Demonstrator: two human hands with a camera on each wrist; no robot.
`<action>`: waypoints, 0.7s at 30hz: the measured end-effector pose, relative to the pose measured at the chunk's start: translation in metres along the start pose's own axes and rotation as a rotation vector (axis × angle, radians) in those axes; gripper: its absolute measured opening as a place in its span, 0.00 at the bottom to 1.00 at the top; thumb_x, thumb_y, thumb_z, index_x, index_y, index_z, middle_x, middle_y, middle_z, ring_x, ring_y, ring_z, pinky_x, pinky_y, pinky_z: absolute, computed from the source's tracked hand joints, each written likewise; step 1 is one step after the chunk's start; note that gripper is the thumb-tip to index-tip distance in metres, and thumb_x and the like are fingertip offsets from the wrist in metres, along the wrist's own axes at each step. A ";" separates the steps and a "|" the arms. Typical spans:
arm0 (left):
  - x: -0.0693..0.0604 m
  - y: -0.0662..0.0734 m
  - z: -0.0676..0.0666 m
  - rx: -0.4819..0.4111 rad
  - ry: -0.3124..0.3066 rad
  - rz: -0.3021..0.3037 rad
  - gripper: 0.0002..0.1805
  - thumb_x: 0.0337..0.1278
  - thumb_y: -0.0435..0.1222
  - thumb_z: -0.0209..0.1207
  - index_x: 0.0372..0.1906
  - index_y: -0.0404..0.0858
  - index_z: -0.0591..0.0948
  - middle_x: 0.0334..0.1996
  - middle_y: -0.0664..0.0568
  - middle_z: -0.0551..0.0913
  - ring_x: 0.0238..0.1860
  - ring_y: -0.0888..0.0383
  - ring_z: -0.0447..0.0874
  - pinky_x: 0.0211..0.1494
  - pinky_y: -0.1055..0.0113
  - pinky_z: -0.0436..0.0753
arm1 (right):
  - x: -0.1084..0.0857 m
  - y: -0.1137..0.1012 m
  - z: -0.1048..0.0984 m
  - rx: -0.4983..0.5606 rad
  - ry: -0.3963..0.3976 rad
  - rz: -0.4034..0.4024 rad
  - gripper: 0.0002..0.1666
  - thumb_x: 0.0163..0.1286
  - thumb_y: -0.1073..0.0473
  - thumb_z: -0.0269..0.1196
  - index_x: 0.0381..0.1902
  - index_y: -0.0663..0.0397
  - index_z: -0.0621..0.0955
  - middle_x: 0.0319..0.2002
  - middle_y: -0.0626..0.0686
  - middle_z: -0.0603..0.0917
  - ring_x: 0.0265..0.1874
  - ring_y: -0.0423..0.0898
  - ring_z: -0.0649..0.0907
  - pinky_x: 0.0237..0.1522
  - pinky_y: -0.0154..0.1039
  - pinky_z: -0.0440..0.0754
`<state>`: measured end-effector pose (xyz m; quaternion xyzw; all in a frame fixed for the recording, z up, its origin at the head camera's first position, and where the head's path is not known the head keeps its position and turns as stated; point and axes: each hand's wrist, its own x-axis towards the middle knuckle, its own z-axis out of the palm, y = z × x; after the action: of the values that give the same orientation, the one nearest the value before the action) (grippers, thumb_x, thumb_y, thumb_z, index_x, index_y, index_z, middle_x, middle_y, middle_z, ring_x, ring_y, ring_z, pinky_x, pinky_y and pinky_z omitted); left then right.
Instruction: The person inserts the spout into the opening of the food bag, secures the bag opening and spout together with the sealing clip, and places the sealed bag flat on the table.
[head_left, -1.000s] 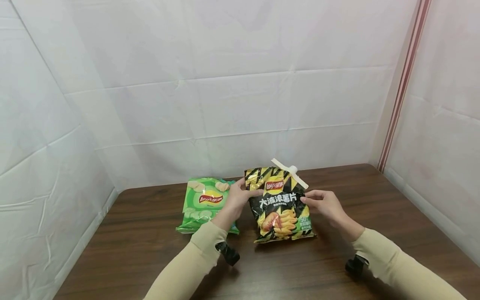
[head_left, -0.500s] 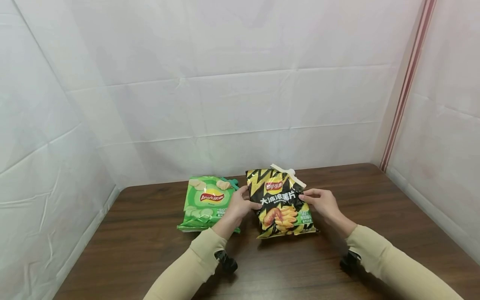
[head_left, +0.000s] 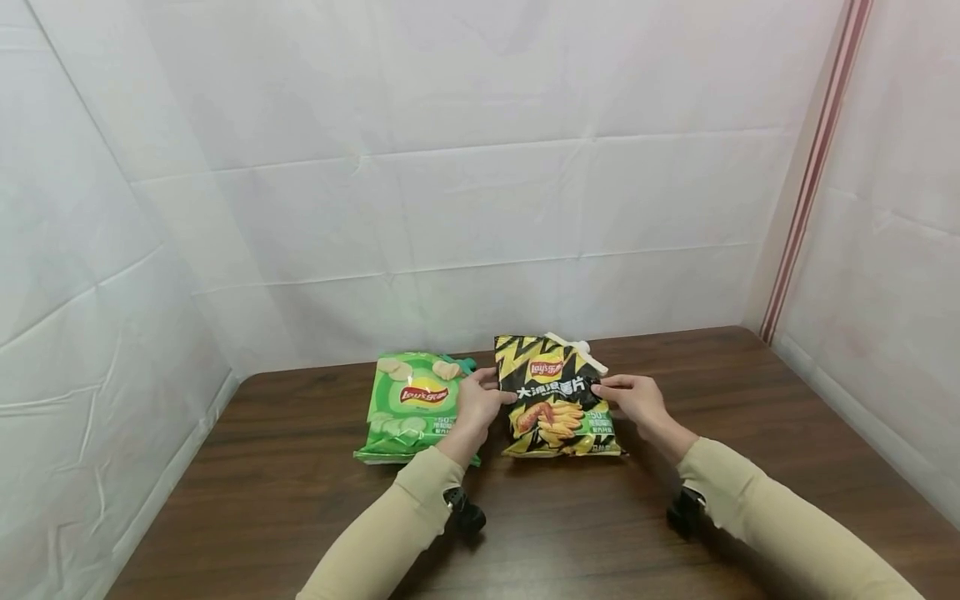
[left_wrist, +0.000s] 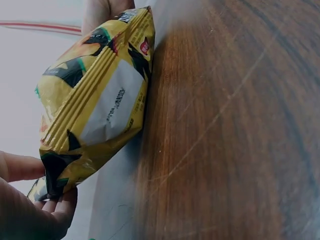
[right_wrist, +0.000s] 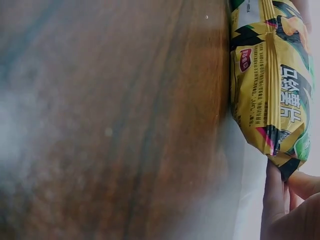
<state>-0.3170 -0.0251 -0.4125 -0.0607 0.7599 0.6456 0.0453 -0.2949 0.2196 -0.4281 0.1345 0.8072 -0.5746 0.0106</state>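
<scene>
A black and yellow bag of potato chips point(head_left: 551, 417) is held between both hands, just above or on the table. My left hand point(head_left: 476, 408) pinches its left edge, thumb in front and fingers behind. On the opposite edge my right hand point(head_left: 637, 402) pinches it the same way. A white sealing clip point(head_left: 579, 348) runs slantwise across the bag's upper right corner. Just left of my left hand lies a green bag of potato chips point(head_left: 408, 412), partly covered by that hand, with a teal clip point(head_left: 463, 365) at its upper right corner. The wrist views show the black and yellow bag's bottom seam point(left_wrist: 82, 95).
Both bags are near the far side of a dark brown wooden table point(head_left: 300, 500). White cloth point(head_left: 450, 208) hangs behind the table and at both sides. A dark camera point(head_left: 467, 512) is strapped at the left wrist, and another camera point(head_left: 684, 510) at the right.
The black and yellow bag has come down and slightly away from me, its lower edge now farther back. Both hands have moved with it and keep their hold. The green bag stays put.
</scene>
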 end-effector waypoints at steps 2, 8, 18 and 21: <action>0.000 -0.001 0.000 0.006 -0.003 0.001 0.32 0.46 0.25 0.66 0.61 0.37 0.74 0.52 0.37 0.78 0.53 0.42 0.77 0.53 0.51 0.78 | 0.001 0.000 0.001 0.005 0.001 0.012 0.24 0.64 0.53 0.65 0.53 0.64 0.80 0.56 0.65 0.76 0.50 0.57 0.81 0.42 0.42 0.84; 0.001 -0.003 0.002 0.020 -0.017 -0.014 0.36 0.47 0.26 0.66 0.66 0.41 0.70 0.55 0.37 0.76 0.56 0.41 0.74 0.56 0.49 0.76 | 0.003 0.000 0.003 0.017 -0.003 0.040 0.24 0.64 0.53 0.65 0.52 0.64 0.80 0.56 0.64 0.76 0.52 0.57 0.80 0.42 0.42 0.84; -0.002 -0.001 0.005 0.075 -0.066 -0.030 0.40 0.49 0.29 0.66 0.70 0.44 0.65 0.61 0.37 0.71 0.60 0.40 0.71 0.56 0.47 0.75 | 0.007 0.000 0.000 0.024 -0.046 0.094 0.26 0.67 0.53 0.62 0.58 0.64 0.76 0.60 0.66 0.72 0.58 0.60 0.76 0.51 0.48 0.80; -0.001 -0.002 0.006 0.083 -0.068 -0.041 0.40 0.50 0.29 0.65 0.70 0.43 0.65 0.62 0.38 0.71 0.60 0.41 0.71 0.56 0.48 0.75 | 0.009 0.001 -0.002 0.001 -0.075 0.101 0.28 0.68 0.54 0.61 0.60 0.64 0.74 0.62 0.67 0.71 0.60 0.62 0.74 0.52 0.50 0.79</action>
<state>-0.3162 -0.0199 -0.4154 -0.0520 0.7826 0.6142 0.0867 -0.3032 0.2231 -0.4297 0.1536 0.7981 -0.5785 0.0698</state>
